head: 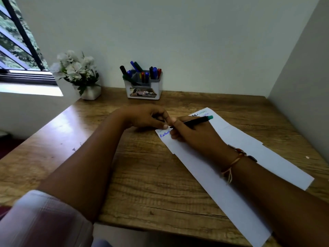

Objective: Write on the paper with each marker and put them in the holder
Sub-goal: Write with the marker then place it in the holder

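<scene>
The counter [142,175] is brown with a darker wood-grain pattern. The paper [206,179] is white, with blue handwriting at one far corner and what looks like green and black scribble at the blurred far end. The marker [197,120] is black with a teal end. The holder [158,86] is white with a grey insert, and the stored markers [154,72] are blue, black, green and red. The flowers [74,66] are white with green leaves.

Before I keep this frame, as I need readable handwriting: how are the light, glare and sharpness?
Head view: daylight from the window at left puts glare on the table; the sleeve is blurred; blue writing on the paper by the right hand gripping the marker is too soft to read.
</scene>
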Demonstrator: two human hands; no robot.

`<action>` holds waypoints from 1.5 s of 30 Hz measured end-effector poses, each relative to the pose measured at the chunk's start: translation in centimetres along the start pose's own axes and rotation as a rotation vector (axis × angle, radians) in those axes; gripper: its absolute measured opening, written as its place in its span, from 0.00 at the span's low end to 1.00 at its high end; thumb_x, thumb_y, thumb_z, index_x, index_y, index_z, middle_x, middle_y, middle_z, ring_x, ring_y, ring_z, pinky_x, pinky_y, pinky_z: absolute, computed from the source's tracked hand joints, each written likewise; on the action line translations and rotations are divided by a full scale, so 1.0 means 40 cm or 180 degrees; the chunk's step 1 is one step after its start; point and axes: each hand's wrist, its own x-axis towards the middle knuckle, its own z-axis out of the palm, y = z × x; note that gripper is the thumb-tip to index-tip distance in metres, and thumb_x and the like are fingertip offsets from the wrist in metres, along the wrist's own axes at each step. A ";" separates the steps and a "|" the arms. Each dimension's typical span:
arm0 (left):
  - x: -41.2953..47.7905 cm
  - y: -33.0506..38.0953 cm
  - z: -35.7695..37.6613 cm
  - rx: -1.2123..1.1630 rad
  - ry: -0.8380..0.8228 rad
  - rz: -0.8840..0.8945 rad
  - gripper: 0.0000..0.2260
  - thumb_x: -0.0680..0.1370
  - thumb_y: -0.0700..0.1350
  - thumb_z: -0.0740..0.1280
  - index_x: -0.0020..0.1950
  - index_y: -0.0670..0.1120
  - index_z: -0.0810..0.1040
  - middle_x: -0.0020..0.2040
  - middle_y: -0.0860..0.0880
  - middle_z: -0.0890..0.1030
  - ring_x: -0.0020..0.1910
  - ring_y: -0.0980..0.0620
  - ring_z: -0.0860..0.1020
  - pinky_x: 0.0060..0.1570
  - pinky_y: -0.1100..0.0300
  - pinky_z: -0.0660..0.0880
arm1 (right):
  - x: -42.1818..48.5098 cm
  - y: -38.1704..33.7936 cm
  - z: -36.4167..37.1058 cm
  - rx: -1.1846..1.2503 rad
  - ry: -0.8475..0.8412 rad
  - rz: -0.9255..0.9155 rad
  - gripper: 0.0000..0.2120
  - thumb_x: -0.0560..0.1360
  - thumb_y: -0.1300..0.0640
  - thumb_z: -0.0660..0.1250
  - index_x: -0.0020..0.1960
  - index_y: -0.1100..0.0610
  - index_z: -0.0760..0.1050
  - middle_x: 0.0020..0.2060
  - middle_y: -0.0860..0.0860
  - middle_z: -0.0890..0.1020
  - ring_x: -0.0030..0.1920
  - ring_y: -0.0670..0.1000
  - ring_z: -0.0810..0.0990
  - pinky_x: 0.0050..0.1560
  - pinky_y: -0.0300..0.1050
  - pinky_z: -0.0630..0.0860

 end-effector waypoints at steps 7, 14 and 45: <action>0.016 -0.002 0.000 0.0004 -0.0061 -0.0134 0.13 0.73 0.47 0.75 0.56 0.55 0.80 0.53 0.54 0.80 0.54 0.53 0.77 0.53 0.57 0.75 | -0.001 -0.003 -0.014 0.0244 0.0120 0.0098 0.04 0.74 0.51 0.71 0.46 0.50 0.83 0.39 0.48 0.87 0.44 0.46 0.86 0.55 0.56 0.83; 0.015 -0.006 0.001 -0.0101 -0.0113 -0.0123 0.14 0.71 0.46 0.75 0.56 0.53 0.80 0.54 0.53 0.81 0.55 0.52 0.77 0.58 0.53 0.74 | -0.010 -0.014 -0.010 0.0137 -0.0030 0.0141 0.06 0.76 0.53 0.72 0.40 0.45 0.80 0.41 0.46 0.83 0.46 0.46 0.82 0.47 0.44 0.79; 0.025 -0.016 -0.003 -0.0397 -0.0244 -0.0088 0.19 0.70 0.42 0.76 0.60 0.50 0.77 0.56 0.51 0.80 0.54 0.54 0.78 0.49 0.63 0.75 | -0.001 -0.024 0.004 -0.0129 -0.0039 0.0233 0.09 0.73 0.54 0.70 0.34 0.52 0.78 0.38 0.50 0.83 0.40 0.47 0.80 0.38 0.41 0.73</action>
